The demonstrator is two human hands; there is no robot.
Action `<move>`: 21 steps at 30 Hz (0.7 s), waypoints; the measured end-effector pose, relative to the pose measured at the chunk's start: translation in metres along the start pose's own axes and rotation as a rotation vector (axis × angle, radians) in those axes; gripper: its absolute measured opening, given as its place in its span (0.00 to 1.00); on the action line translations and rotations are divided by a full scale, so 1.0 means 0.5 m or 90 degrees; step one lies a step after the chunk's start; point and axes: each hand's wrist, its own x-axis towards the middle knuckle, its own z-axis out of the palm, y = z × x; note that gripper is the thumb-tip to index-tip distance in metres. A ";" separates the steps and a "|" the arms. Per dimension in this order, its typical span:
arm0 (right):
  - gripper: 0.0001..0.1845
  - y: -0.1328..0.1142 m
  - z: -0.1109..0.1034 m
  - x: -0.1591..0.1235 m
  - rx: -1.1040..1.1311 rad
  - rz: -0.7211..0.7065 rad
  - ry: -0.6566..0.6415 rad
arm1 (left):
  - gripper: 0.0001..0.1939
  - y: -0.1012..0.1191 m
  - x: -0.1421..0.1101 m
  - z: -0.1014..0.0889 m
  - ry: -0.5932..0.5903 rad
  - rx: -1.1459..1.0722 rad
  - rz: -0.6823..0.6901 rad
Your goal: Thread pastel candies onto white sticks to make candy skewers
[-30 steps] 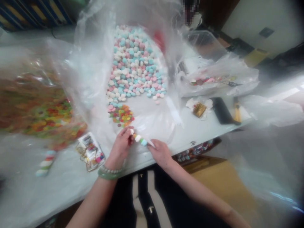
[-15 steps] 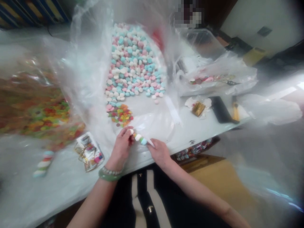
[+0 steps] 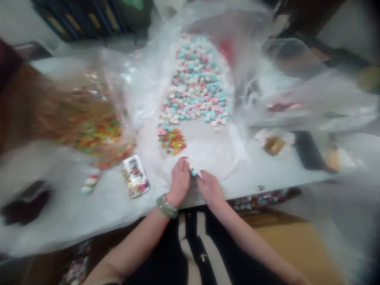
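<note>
My left hand (image 3: 179,181), with a green bead bracelet at the wrist, and my right hand (image 3: 210,188) meet at the table's near edge. Both are closed on a small clear packet of round candies (image 3: 194,171), white and light blue, held between them. Just beyond lies a small heap of mixed colourful candies (image 3: 171,140) and a large spread of pink, blue and white candies (image 3: 199,85) on an open clear plastic bag (image 3: 148,91). The picture is blurred by motion.
A big bag of orange and red candies (image 3: 89,126) sits at the left. A small printed packet (image 3: 135,176) and a filled candy packet (image 3: 90,181) lie left of my hands. At the right lie a gold item (image 3: 273,144), a black object (image 3: 308,150) and more plastic bags (image 3: 311,103).
My hands have drawn closer together, so less of the candy packet shows between them. The view has swung left, so everything sits further right, and it is more blurred.
</note>
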 end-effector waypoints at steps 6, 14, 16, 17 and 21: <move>0.11 -0.019 -0.008 -0.005 0.191 0.066 -0.029 | 0.18 0.002 0.007 -0.013 0.029 -0.043 -0.055; 0.08 -0.069 0.043 -0.027 0.344 0.134 -0.071 | 0.15 0.001 -0.002 -0.034 0.073 -0.053 -0.046; 0.10 -0.086 0.052 -0.034 0.424 0.181 -0.077 | 0.16 0.008 -0.010 -0.056 0.073 -0.072 -0.031; 0.11 -0.097 0.056 -0.038 0.460 0.192 -0.079 | 0.16 0.012 -0.015 -0.070 0.077 -0.076 -0.020; 0.11 -0.147 0.072 -0.058 0.508 0.167 -0.113 | 0.17 0.023 -0.040 -0.143 0.105 -0.053 0.019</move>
